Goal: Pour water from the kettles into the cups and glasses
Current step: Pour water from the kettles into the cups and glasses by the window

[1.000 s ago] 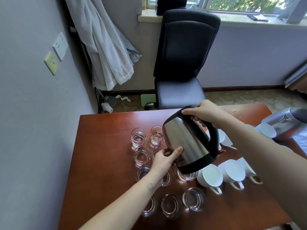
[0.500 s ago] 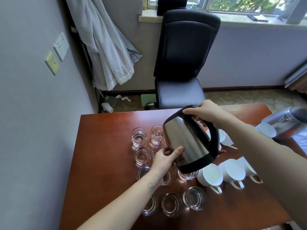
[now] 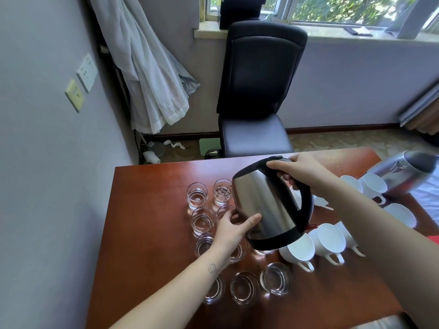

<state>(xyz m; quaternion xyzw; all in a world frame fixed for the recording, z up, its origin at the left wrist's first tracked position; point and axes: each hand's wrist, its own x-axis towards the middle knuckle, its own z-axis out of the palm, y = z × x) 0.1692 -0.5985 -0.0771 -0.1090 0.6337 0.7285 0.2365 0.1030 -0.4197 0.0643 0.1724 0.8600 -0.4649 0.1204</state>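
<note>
A steel kettle (image 3: 263, 205) with a black handle and base hangs tilted to the left over a cluster of several clear glasses. My right hand (image 3: 299, 169) grips the top of its handle. My left hand (image 3: 231, 230) rests against the kettle's lower side, thumb lying straight on the steel. Beside the kettle's upper left edge, a far-row glass (image 3: 222, 192) holds rippling water. Its neighbour glass (image 3: 196, 195) also holds water. The front-row glasses (image 3: 275, 277) look empty. White cups (image 3: 330, 238) sit to the right, some hidden behind my right arm.
A second steel kettle (image 3: 408, 172) hangs tilted over white cups at the right edge; whatever holds it is out of frame. The brown table (image 3: 147, 210) stands against the grey wall on the left. A black chair (image 3: 256, 91) stands behind the table.
The kettle and both hands have barely moved. The water in the far-row glass stays rippled.
</note>
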